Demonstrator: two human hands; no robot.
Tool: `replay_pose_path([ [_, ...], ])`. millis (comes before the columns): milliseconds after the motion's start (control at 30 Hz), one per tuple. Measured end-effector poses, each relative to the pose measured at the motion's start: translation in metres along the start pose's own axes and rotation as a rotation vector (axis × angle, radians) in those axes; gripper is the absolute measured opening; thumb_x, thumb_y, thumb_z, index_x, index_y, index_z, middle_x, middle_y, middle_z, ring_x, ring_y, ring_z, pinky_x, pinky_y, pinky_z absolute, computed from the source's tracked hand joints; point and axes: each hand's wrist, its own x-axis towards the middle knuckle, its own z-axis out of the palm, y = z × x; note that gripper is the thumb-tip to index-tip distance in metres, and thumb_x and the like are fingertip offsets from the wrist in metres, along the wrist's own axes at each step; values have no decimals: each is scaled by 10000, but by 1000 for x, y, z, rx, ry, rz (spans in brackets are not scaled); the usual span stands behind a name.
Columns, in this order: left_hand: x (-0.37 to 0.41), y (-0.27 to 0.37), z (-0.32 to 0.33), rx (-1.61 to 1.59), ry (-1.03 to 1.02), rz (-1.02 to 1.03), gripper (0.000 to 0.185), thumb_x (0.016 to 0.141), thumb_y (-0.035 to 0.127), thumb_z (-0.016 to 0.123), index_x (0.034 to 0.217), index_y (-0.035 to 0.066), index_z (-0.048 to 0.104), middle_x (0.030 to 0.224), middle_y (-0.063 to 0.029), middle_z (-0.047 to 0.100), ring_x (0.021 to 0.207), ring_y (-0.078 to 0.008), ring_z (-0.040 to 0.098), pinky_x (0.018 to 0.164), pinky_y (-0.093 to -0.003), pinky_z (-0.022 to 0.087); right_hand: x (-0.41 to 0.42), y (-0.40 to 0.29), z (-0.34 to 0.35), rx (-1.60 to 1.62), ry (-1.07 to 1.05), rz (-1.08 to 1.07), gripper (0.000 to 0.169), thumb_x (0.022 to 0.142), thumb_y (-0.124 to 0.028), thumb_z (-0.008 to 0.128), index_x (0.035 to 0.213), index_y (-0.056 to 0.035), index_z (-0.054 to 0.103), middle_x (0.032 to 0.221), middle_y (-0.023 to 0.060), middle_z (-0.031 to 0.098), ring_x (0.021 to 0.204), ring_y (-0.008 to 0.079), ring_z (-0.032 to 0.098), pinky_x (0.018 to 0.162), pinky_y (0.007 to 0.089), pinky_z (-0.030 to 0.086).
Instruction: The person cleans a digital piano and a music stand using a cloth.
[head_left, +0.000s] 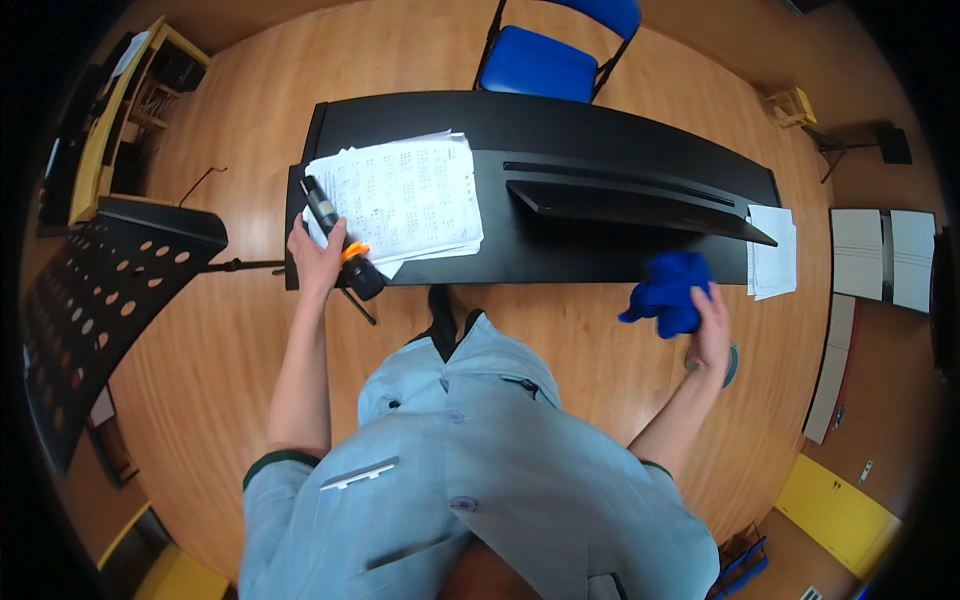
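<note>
My left hand (319, 251) grips a black handheld microphone (324, 208) with an orange ring, over the left end of the black desk (499, 262). The microphone's dark head points toward me, past the desk's near edge. Beside it lies a stack of printed paper sheets (405, 199) bearing writing. My right hand (711, 322) holds a bunched blue cloth (671, 292) at the desk's near edge, toward the right end. Behind the cloth, a black flat monitor (637, 214) rises from the desktop, seen from above.
Close to the desk's left end stands a perforated black music stand (120, 300). More papers (772, 251) rest at the right end. A blue folding chair (540, 64) is across the desk. At right are white cabinets (856, 255) and a yellow panel (836, 514).
</note>
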Motion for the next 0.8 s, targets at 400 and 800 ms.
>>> replay_pose_path([
  [400, -56, -10, 31, -104, 197, 103, 855, 895, 379, 662, 1436, -124, 232, 1412, -353, 338, 1308, -453, 379, 1102, -443, 326, 35, -34, 156, -1178, 223, -896, 322, 850, -317, 687, 1130, -159, 673, 1177, 135, 562, 1158, 343, 487, 966, 488, 371],
  [800, -123, -18, -6, -186, 239, -26, 823, 945, 382, 595, 1495, -51, 161, 1511, -303, 259, 1417, -400, 273, 1161, -427, 242, -5, -33, 242, -84, -449, -622, 298, 923, -192, 634, 1159, -10, 620, 1122, 74, 624, 1020, 233, 594, 910, 343, 465],
])
